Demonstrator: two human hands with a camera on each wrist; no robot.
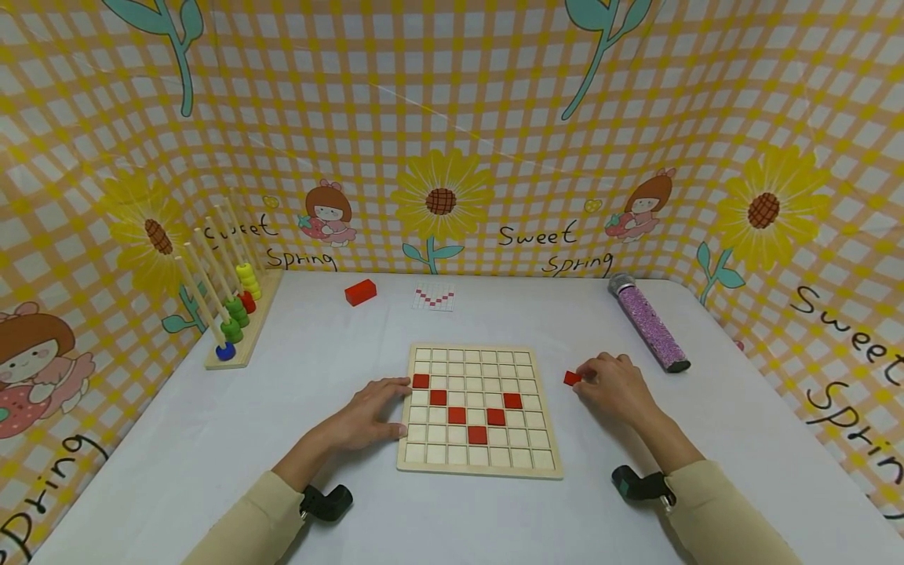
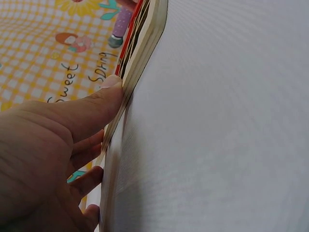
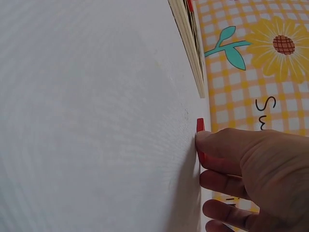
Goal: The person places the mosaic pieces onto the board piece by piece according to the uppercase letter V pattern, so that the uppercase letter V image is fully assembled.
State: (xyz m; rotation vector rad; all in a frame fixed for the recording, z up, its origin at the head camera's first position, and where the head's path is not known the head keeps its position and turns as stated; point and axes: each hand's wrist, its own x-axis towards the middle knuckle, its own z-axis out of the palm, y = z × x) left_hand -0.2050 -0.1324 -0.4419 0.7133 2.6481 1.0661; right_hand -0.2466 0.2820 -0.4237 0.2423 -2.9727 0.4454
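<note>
A wooden grid board (image 1: pixel 480 472) lies on the white table, with several red square tiles (image 1: pixel 457 415) set in its cells in a V-like line. My left hand (image 1: pixel 363 416) rests against the board's left edge; in the left wrist view its thumb (image 2: pixel 104 94) touches the rim and the other fingers lie along the side. To the right of the board, my right hand (image 1: pixel 617 392) pinches a loose red square tile (image 1: pixel 571 378) between thumb and fingers. The right wrist view shows this tile (image 3: pixel 201 145) edge-on, close to the table surface.
Behind the board lie a red block (image 1: pixel 361 293) and a small card (image 1: pixel 434 297) printed with a V of red squares. A bead abacus with upright pegs (image 1: pixel 243 337) stands at the left, a purple glittery microphone (image 1: pixel 651 326) at the right. Patterned cloth surrounds the table.
</note>
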